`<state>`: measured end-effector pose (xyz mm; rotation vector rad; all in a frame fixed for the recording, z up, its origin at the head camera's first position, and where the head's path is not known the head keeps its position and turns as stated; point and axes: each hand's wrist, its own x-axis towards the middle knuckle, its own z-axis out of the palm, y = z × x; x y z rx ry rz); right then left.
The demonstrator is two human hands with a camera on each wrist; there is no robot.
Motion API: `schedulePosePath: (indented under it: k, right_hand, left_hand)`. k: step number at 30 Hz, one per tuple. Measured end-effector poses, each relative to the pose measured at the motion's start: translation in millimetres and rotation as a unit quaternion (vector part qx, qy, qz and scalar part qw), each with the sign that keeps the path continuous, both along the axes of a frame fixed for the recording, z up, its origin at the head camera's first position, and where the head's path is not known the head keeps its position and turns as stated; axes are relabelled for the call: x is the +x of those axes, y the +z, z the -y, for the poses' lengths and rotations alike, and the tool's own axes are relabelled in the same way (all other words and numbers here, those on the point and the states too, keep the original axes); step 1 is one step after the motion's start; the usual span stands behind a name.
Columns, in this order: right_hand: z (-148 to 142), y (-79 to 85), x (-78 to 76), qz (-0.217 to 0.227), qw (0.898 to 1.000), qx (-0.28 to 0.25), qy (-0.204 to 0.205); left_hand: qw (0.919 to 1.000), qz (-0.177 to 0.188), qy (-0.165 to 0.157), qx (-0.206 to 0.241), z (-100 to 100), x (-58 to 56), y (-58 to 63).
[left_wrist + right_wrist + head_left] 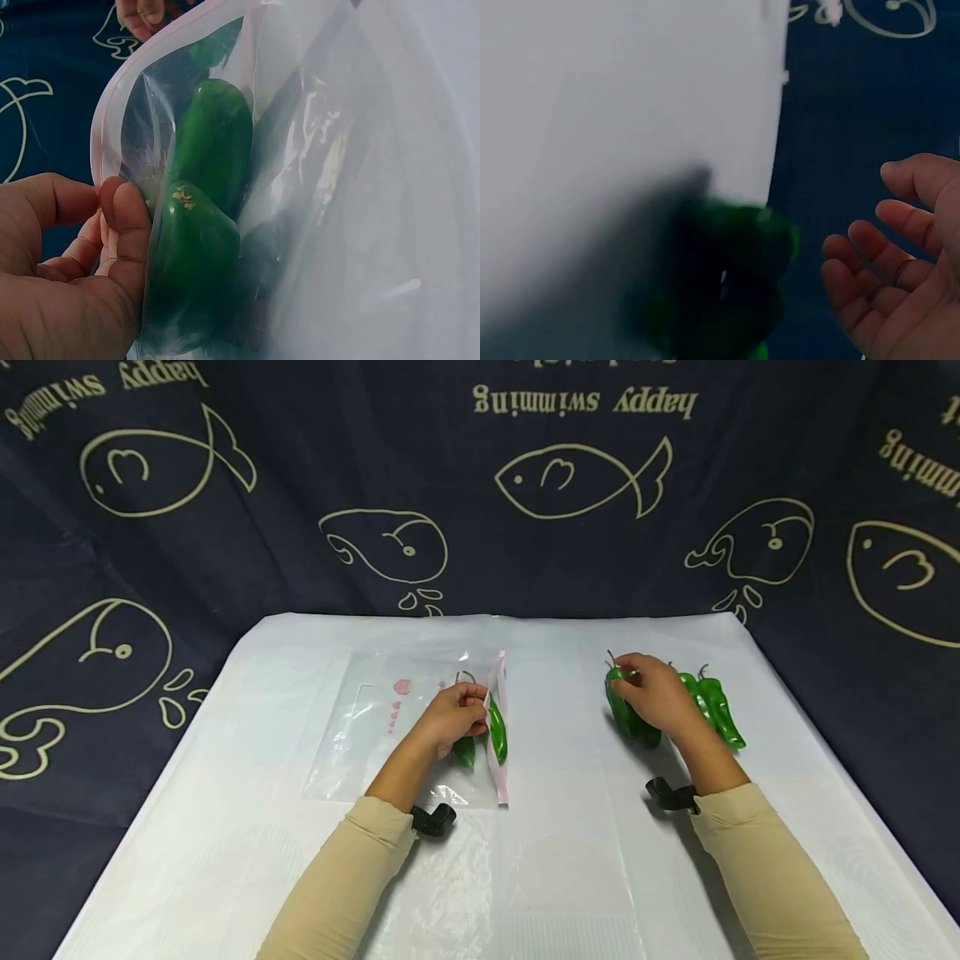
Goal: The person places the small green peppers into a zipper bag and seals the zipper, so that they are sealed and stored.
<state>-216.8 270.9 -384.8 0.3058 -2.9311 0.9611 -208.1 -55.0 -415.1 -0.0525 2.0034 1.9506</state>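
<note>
A clear zip bag (348,743) with a pink-edged mouth lies on the left of the table, its opening facing right. My left hand (457,718) pinches the bag's rim between thumb and fingers, as the left wrist view shows. Green peppers (199,262) lie inside the bag, seen through the film. Over on the right, my right hand (654,692) hovers at a group of green peppers (621,706). In the right wrist view its fingers (889,274) are loosely bent, the thumb stands apart, and nothing is between them. Dark, blurred peppers (735,262) appear beside it.
More green peppers (722,714) lie just right of the right hand. A white cover (562,793) spreads over the table, with bare surface between bag and peppers. Behind hangs a dark blue cloth (465,460) with fish drawings. Each wrist wears a black camera mount (433,820).
</note>
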Motion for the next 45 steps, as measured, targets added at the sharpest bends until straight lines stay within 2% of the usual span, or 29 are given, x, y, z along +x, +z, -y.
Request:
schedulePosePath:
  k: [8, 14, 26, 36, 45]
  right_hand:
    - [-15.4, 0.6, -8.8, 0.02, 0.997, 0.072, 0.013]
    - [-16.1, -1.3, -16.8, 0.021, 0.991, 0.13, 0.033]
    - [-10.0, -4.0, -22.2, 0.044, 0.981, 0.184, 0.035]
    - [-6.9, -7.6, -22.0, 0.043, 0.98, 0.187, 0.05]
    - [-2.3, -8.1, -20.8, 0.058, 0.981, 0.181, 0.047]
  left_hand:
    - [0.9999, -0.001, -0.001, 0.013, -1.1, -2.3, -3.7]
    - [0.9999, -0.004, -0.001, 0.016, -1.4, -1.5, -3.6]
    - [0.9999, -0.008, 0.002, 0.014, -1.8, 1.4, -2.1]
    - [0.9998, -0.007, 0.003, 0.016, -1.4, 0.5, -3.0]
    - [0.9999, 0.003, 0.004, 0.014, -1.7, 0.0, -2.8]
